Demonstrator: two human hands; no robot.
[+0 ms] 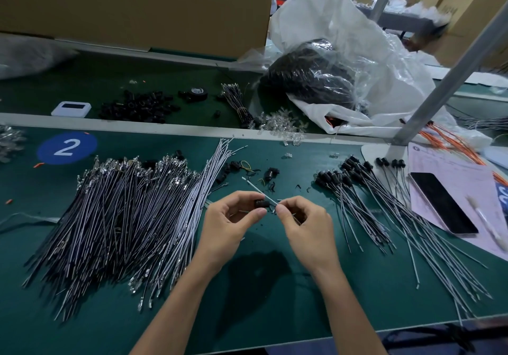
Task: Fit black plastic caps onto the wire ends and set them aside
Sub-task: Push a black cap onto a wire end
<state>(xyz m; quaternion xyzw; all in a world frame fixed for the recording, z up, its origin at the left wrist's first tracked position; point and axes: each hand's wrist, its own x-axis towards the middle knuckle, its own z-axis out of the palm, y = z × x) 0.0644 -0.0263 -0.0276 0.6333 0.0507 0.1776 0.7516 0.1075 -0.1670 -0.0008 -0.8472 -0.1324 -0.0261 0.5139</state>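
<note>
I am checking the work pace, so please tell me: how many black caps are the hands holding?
1. The left hand pinches the black cap, beside the white wire that the right hand holds. More could be hidden inside a palm.

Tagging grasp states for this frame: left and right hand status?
Left hand: closed, pinching a black cap.
Right hand: closed, pinching a thin wire by the cap.

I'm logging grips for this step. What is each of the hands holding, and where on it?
The left hand pinches a black cap by its sides; the right hand pinches a white wire close to the cap.
</note>
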